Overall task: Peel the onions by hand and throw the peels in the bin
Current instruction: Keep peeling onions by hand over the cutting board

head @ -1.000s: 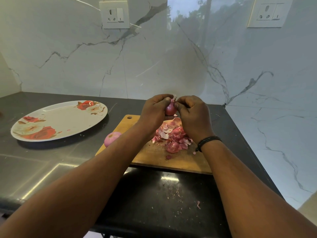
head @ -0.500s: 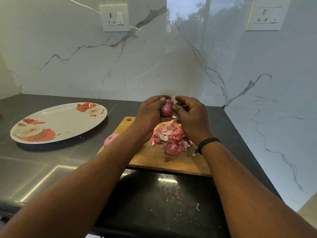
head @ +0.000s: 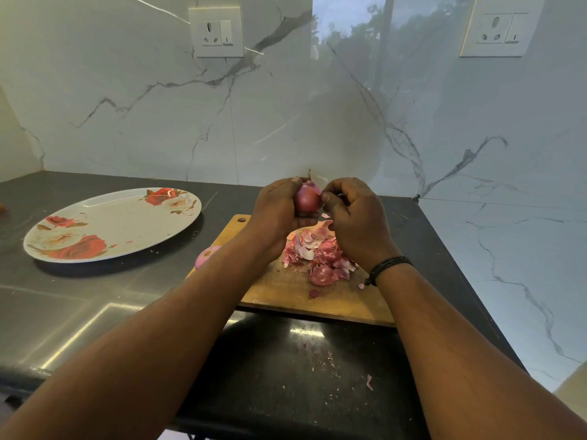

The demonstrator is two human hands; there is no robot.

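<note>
The left hand [head: 279, 211] holds a red onion [head: 307, 199] with the fingers curled around it, above the far part of the cutting board [head: 286, 290]. The right hand [head: 355, 223] is just beside it, with the thumb and fingertips pinching at the skin on the right side of the onion; whether a loose piece of peel is between them I cannot tell. A dark band [head: 386, 268] is on the right wrist.

Under the hands, a pile of pink peels [head: 317, 252] lies on the board, partly hidden by the right hand. A peeled onion [head: 205, 257] rests at the left edge of the board, half covered by the left forearm. On the dark counter [head: 79, 300], to the left, stands an oval plate [head: 111, 223] with red flowers. Small peel bits [head: 369, 382] lie on the counter near the front edge. Behind is a marble wall with two sockets [head: 216, 32].
</note>
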